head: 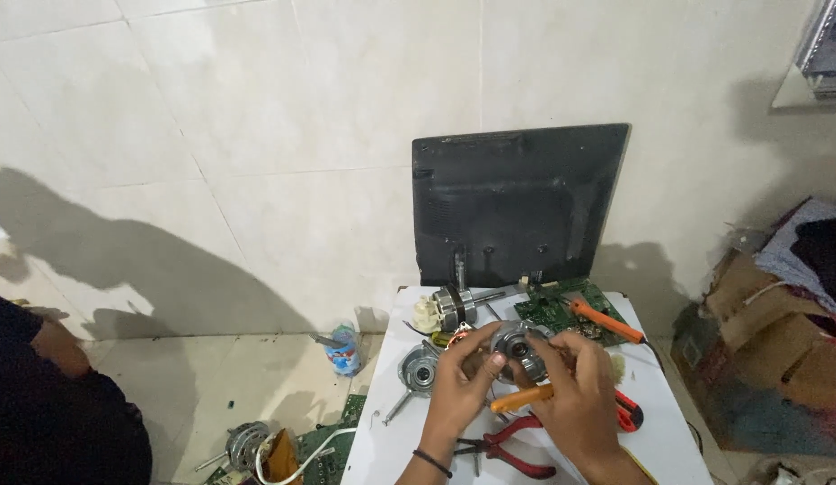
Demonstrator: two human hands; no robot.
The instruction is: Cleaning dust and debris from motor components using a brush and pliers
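Note:
Both of my hands close around a round silver motor housing (pixel 515 347) above a small white table (pixel 669 431). My left hand (pixel 463 386) grips its left side, thumb on top. My right hand (pixel 575 391) grips its right side and also pinches an orange-handled screwdriver (pixel 521 398) under the fingers. Beside my left hand lies a round metal end cap (pixel 419 369). Farther back rests a motor with a shaft and white fan piece (pixel 449 308).
A black monitor back (pixel 517 202) leans on the tiled wall. A green circuit board (pixel 561 310) and an orange-handled tool (pixel 605 321) lie behind my hands, red pliers (pixel 517 446) in front. Another person's dark sleeve (pixel 40 395) is at left. Cardboard boxes (pixel 768 350) stand right.

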